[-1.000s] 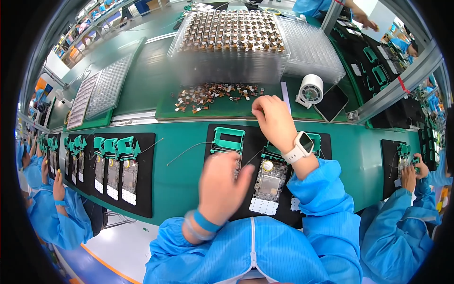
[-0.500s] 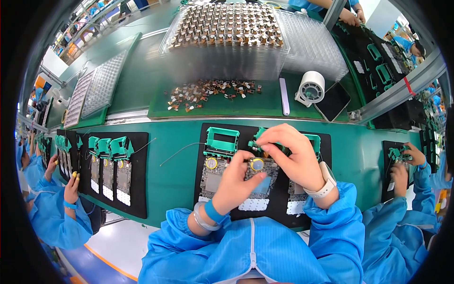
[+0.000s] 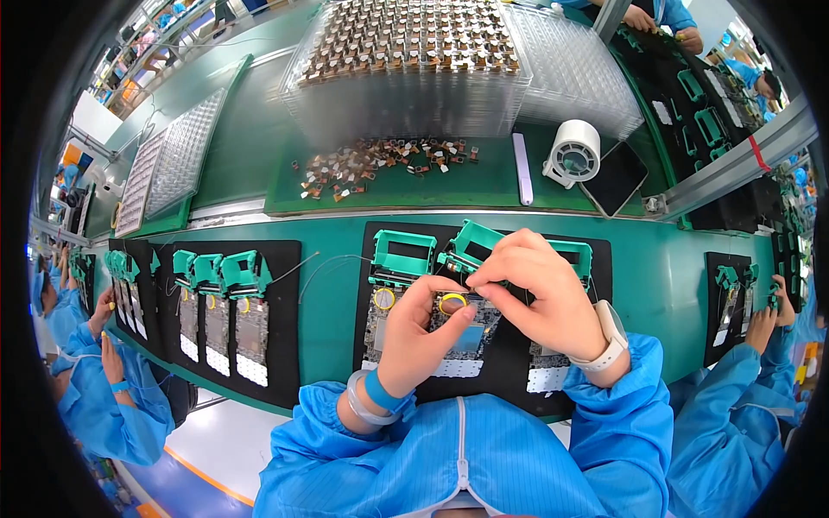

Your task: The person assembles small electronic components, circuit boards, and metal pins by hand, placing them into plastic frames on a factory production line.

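My left hand [image 3: 419, 332] has its fingers curled over the left edge of the middle circuit board [image 3: 466, 338], thumb lying beside a round, yellow-rimmed part [image 3: 452, 303]. At the board's upper end, my right hand [image 3: 540, 293] is closed in a pinch; whatever small piece is between the fingertips is hidden. A green frame [image 3: 473, 243] stands tilted just above these fingertips. To the left lies another board [image 3: 377, 330] with its own green frame [image 3: 404, 251]. The third board [image 3: 547, 367] is partly behind my right wrist. All rest on a black mat [image 3: 509, 388].
Behind the mat, loose small parts [image 3: 380, 164] lie in a heap below stacked clear trays [image 3: 414, 52]. A lilac stick [image 3: 522, 168], a white fan [image 3: 573, 155] and a dark phone-like slab [image 3: 615, 179] stand to their right. Another mat [image 3: 285, 345] holds boards at left. Co-workers sit on both sides.
My right hand's pinch has come down slightly toward the board's upper edge, and the middle green frame shows more, tilted. The left-hand mat has shifted right, closer to mine.
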Tool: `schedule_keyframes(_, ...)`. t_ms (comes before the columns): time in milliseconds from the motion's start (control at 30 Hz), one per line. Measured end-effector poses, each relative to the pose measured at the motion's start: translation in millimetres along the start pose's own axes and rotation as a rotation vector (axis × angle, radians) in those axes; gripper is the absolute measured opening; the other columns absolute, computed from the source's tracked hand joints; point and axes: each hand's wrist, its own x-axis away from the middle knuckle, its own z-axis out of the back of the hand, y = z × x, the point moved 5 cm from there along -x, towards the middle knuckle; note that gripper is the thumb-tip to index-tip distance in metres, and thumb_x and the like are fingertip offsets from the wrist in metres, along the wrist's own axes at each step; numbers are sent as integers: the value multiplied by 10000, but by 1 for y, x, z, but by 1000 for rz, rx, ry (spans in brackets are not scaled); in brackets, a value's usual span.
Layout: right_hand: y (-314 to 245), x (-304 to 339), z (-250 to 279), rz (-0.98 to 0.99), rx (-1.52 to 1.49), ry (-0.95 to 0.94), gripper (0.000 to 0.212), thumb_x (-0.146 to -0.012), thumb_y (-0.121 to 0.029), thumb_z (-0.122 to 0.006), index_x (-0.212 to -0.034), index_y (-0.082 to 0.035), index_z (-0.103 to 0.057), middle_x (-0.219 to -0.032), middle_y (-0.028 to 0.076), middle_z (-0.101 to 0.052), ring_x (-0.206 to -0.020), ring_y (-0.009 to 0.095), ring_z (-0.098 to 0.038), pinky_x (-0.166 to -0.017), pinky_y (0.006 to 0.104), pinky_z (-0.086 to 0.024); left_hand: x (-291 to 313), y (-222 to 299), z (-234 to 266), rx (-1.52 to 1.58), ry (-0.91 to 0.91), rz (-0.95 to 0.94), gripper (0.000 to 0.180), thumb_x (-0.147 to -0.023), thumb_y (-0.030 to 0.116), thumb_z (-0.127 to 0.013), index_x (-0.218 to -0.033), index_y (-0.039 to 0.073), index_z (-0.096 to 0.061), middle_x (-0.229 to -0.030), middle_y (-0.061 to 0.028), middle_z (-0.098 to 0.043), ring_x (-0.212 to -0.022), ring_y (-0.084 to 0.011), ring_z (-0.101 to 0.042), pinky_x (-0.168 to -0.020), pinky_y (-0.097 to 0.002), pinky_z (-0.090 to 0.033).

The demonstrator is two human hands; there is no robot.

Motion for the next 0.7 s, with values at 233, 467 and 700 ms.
schedule_keyframes(233,3,2,-3,28,-32,-8,122,-769,-24,-653,-883,-62,-637,-819,66,-617,-838,266,-555,-768,370,-436,1,-3,0,-2,7,-24,246,-839,-42,-633,-1056,12,-531,-977,-10,-567,-880,-52,-524,-781,-197,-441)
schedule_keyframes(467,5,9,-14,-47,-170,-49,273,-734,42,-605,-989,-54,-598,-829,61,-586,-891,259,-548,-813,365,-433,2,-9,0,29,33,-41,211,-853,-32,-626,-1038,6,-533,-955,-18,-575,-868,-55,-531,-763,-198,-444)
schedule_keyframes(700,15,15,-27,-162,-347,-40,321,-726,84,-576,-1020,-41,-537,-847,69,-550,-911,248,-536,-826,345,-437,8,-11,1,-47,142,-185,183,-856,-22,-629,-1010,7,-535,-937,-40,-595,-845,-62,-546,-747,-196,-446)
